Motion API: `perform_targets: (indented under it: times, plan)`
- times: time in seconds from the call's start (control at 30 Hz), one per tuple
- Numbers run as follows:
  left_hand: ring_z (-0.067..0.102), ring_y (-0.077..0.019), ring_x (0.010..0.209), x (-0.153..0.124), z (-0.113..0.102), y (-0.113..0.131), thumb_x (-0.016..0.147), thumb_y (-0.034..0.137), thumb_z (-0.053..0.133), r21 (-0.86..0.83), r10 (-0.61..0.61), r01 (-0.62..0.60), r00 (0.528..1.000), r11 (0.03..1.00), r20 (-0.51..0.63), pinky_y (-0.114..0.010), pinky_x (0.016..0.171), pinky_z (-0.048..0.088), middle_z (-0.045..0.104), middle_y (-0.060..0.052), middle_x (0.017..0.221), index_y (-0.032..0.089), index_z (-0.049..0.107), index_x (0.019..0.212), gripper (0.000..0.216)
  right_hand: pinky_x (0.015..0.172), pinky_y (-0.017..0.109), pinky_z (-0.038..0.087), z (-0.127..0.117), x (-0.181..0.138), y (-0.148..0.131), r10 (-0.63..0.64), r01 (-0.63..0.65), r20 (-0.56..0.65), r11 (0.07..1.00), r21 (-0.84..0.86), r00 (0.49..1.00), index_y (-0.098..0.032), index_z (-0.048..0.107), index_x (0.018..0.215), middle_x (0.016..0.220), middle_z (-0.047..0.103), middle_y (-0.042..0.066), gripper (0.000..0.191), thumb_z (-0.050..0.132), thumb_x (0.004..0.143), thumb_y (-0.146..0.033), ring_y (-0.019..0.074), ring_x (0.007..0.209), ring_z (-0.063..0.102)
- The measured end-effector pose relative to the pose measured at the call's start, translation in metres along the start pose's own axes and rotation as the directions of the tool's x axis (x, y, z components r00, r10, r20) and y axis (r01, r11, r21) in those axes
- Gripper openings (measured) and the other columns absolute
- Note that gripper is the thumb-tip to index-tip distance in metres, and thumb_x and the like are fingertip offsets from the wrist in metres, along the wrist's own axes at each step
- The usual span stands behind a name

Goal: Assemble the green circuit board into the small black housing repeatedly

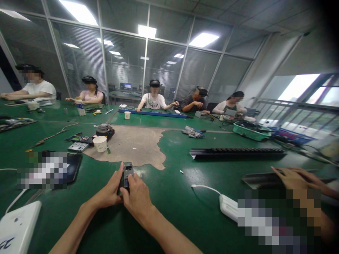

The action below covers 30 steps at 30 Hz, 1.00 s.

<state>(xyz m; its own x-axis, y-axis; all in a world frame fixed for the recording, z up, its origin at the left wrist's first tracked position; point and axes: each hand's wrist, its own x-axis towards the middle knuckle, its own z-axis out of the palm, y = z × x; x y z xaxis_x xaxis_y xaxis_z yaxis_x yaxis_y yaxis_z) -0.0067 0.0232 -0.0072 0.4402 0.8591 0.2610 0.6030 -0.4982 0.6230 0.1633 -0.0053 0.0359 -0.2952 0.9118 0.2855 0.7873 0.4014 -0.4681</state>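
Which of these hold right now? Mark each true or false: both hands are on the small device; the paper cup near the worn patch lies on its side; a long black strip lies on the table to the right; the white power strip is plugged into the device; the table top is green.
1. Both hands are on the small device. True: the left hand and the right hand grip the small grey device together.
2. The paper cup lies on its side. False: the paper cup stands upright.
3. A long black strip lies to the right. True: the long black strip lies there.
4. The white power strip is plugged into the device. False: the white power strip lies apart from it.
5. The table is green. True: the table is green.
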Motion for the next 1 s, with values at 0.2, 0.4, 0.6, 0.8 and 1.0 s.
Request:
perform_targets:
  times: [0.2,0.4,0.6,0.8,1.0]
  plan:
    - [0.009,-0.0336,0.144,0.001,0.0,0.002,0.075,0.017,0.06,-0.005,0.015,-0.015,1.0,1.0,-0.015,-0.056,0.114,0.012,-0.002,-0.013,0.158,0.02,-0.019,0.147,0.107,0.095,0.044,0.045,0.009,-0.003,0.007,-0.029,0.032,-0.055,0.998,0.057,0.998,-0.012,0.045,0.133,0.131,0.051,0.021,0.055,0.058,0.083,-0.031,0.0308,0.115,0.054]
    - [0.011,-0.0334,0.143,0.002,0.001,0.003,0.078,0.019,0.061,-0.061,0.015,-0.016,0.999,0.998,-0.029,-0.054,0.115,0.014,0.001,-0.014,0.158,0.02,-0.016,0.148,0.104,0.095,0.047,0.045,0.023,-0.001,0.015,-0.053,0.071,-0.117,0.985,0.158,0.992,-0.009,0.037,0.14,0.13,0.053,0.021,0.064,0.057,0.083,-0.028,0.0314,0.116,0.054]
    - [0.008,-0.032,0.144,0.001,0.001,0.004,0.079,0.029,0.066,-0.089,-0.032,0.029,0.999,0.996,-0.025,-0.052,0.115,0.014,-0.007,-0.011,0.158,0.025,-0.016,0.148,0.107,0.103,0.042,0.041,-0.013,0.009,0.013,-0.069,0.127,-0.256,0.967,0.219,0.964,-0.01,0.039,0.14,0.134,0.051,0.018,0.061,0.056,0.085,-0.03,0.0278,0.125,0.048]
    - [0.011,-0.0357,0.143,0.001,0.0,0.004,0.076,0.036,0.07,-0.07,-0.055,0.054,0.998,0.996,-0.008,-0.057,0.114,0.013,0.001,-0.015,0.158,0.024,-0.016,0.148,0.114,0.105,0.044,0.039,-0.04,0.0,0.052,-0.053,0.109,-0.317,0.981,0.16,0.947,-0.013,0.043,0.138,0.134,0.052,0.015,0.057,0.057,0.085,-0.03,0.027,0.126,0.047]
    - [0.015,-0.0376,0.142,0.003,0.002,0.004,0.077,0.041,0.069,-0.063,-0.077,0.075,0.997,0.995,-0.03,-0.057,0.113,0.017,0.007,-0.017,0.157,0.023,-0.015,0.149,0.112,0.106,0.044,0.039,-0.021,-0.021,0.086,-0.007,0.049,-0.263,0.987,0.154,0.965,-0.011,0.043,0.138,0.136,0.05,0.017,0.055,0.054,0.087,-0.028,0.0269,0.128,0.045]
